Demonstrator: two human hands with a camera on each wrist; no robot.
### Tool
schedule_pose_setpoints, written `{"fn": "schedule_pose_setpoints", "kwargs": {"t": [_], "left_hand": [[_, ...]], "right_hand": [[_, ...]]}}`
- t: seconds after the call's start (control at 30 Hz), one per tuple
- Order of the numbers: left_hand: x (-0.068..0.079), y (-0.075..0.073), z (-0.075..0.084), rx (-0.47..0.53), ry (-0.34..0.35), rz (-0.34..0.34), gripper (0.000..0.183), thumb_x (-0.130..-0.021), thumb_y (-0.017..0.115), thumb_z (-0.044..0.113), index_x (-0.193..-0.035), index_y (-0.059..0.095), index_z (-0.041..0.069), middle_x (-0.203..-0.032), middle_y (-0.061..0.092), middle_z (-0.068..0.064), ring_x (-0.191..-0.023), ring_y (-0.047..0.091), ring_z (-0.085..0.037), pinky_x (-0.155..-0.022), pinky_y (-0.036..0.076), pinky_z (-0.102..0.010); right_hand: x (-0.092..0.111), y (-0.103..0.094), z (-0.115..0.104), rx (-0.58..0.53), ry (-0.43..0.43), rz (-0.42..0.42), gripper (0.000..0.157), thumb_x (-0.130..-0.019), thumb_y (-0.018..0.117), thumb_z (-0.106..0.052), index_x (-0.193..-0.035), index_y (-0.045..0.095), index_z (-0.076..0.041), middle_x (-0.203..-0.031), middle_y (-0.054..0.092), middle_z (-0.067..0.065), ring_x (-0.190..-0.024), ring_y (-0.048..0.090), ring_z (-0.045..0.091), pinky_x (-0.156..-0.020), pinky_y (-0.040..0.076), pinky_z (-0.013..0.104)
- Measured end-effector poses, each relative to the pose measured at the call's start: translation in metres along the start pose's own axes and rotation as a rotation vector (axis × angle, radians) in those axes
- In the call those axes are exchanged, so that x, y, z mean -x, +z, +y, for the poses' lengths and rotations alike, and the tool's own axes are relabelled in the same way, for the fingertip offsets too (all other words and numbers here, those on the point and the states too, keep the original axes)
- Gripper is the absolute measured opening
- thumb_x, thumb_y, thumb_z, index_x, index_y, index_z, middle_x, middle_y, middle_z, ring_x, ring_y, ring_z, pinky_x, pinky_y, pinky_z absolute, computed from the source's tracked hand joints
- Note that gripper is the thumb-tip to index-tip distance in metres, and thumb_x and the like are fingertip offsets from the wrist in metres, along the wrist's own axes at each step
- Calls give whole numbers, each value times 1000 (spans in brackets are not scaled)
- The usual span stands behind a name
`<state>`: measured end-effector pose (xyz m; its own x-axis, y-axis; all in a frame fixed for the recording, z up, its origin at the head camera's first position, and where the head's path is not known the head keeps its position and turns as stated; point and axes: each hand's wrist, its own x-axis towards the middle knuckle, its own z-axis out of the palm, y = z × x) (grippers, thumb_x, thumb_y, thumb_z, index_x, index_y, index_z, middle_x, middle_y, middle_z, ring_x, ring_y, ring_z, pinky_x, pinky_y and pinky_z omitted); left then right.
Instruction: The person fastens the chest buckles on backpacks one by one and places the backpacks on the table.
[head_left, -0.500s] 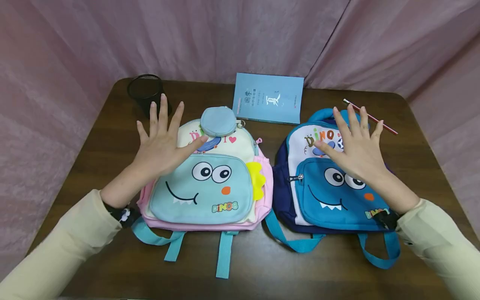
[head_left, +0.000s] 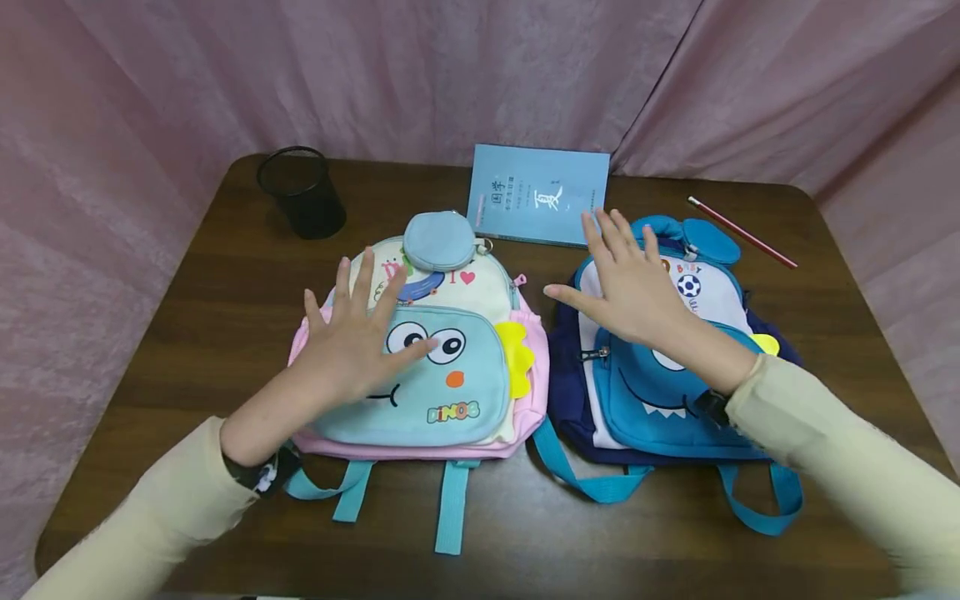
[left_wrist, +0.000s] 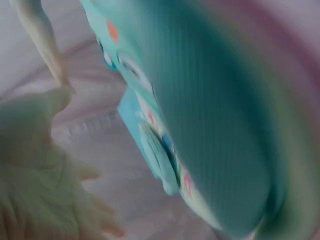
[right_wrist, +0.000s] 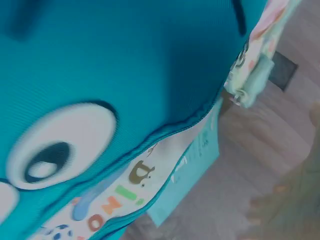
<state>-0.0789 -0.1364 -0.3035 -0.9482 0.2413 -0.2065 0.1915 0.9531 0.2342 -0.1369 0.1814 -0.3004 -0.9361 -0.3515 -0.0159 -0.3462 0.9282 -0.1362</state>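
Two dinosaur-face backpacks lie side by side on the table. Over the pink and mint backpack (head_left: 480,383) hovers my left hand (head_left: 348,346), fingers spread and holding nothing. My right hand (head_left: 630,287) is likewise spread and holds nothing, above the upper left part of the blue backpack (head_left: 637,417). Whether either hand touches the cloth cannot be told. A round mint pouch (head_left: 439,241) lies at the top of the pink backpack, and a round blue pouch (head_left: 711,242) at the top of the blue one. The right forearm hides part of the blue face.
A light blue book (head_left: 536,192) lies at the table's back edge. Toward the back left stands a black mesh pen holder (head_left: 307,200). A red pencil (head_left: 742,233) lies at the back right. Teal straps (head_left: 452,508) trail toward the front, and a pink curtain (head_left: 420,75) hangs behind.
My left hand has moved down and slightly right over the pink backpack. The right hand has shifted left, uncovering the blue pouch. Both backpacks stay in place.
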Motion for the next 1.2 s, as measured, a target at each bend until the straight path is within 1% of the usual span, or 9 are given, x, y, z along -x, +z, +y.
{"fn": "schedule_pose_setpoints", "kwargs": {"t": [0.13, 0.23, 0.3, 0.4, 0.57, 0.8, 0.93, 1.03, 1.2], "left_hand": [[24, 9, 13, -12, 70, -95, 83, -83, 51, 63, -148, 28, 17, -150, 25, -21, -137, 20, -44, -102, 9, -70], [43, 15, 20, -28, 151, -91, 77, -82, 58, 60, -141, 42, 14, -138, 44, -21, -129, 38, -40, -101, 21, -66], [53, 19, 23, -28, 191, -78, 75, -81, 60, 58, -139, 46, 13, -136, 47, -20, -126, 42, -38, -101, 26, -64], [66, 24, 26, -12, 207, -80, 73, -80, 63, 57, -138, 47, 14, -137, 46, -19, -126, 42, -38, -100, 28, -62], [74, 33, 31, 23, 164, -90, 73, -81, 63, 56, -139, 45, 15, -142, 39, -19, -131, 35, -41, -100, 29, -61], [72, 46, 37, 61, 129, -65, 73, -82, 64, 52, -139, 45, 10, -140, 38, -25, -127, 35, -51, -96, 35, -61], [69, 53, 47, -35, 152, 13, 69, -80, 69, 43, -133, 49, 3, -132, 45, -30, -117, 43, -54, -87, 43, -59], [68, 57, 51, -109, 192, 78, 68, -78, 71, 40, -130, 52, 1, -126, 49, -32, -111, 47, -55, -82, 47, -57], [69, 61, 51, -111, 197, 105, 67, -78, 71, 39, -130, 52, 1, -126, 50, -31, -110, 48, -55, -81, 47, -58]], "right_hand": [[-29, 5, -3, 120, -31, -152, 94, -85, 36, -73, -151, 9, -11, -154, 14, 19, -141, 10, 37, -110, -3, 58], [-46, 9, -3, 113, -14, -239, 93, -85, 35, -73, -149, 18, -8, -150, 24, 21, -138, 22, 39, -109, 6, 60], [-54, 12, -7, 32, 19, -302, 91, -86, 37, -71, -147, 24, -5, -147, 32, 22, -132, 32, 40, -107, 20, 59], [-61, 17, -15, -91, 44, -389, 85, -87, 44, -64, -141, 36, 1, -137, 45, 23, -121, 47, 38, -96, 40, 53], [-69, 25, -31, -212, 58, -502, 71, -86, 54, -57, -128, 50, 0, -116, 61, 17, -101, 57, 28, -84, 49, 41], [-77, 40, -44, -262, 29, -549, 66, -82, 62, -53, -121, 52, -1, -99, 61, 12, -90, 56, 24, -76, 49, 32], [-79, 41, -49, -304, 65, -605, 74, -79, 65, -52, -126, 42, 0, -106, 57, 14, -95, 54, 25, -79, 49, 32], [-76, 36, -55, -363, 139, -627, 76, -78, 69, -46, -128, 37, 1, -113, 52, 16, -100, 51, 26, -84, 49, 34], [-62, 21, -73, -511, 232, -514, 71, -80, 70, -34, -129, 34, 1, -111, 52, 17, -93, 56, 26, -72, 54, 31]]}}
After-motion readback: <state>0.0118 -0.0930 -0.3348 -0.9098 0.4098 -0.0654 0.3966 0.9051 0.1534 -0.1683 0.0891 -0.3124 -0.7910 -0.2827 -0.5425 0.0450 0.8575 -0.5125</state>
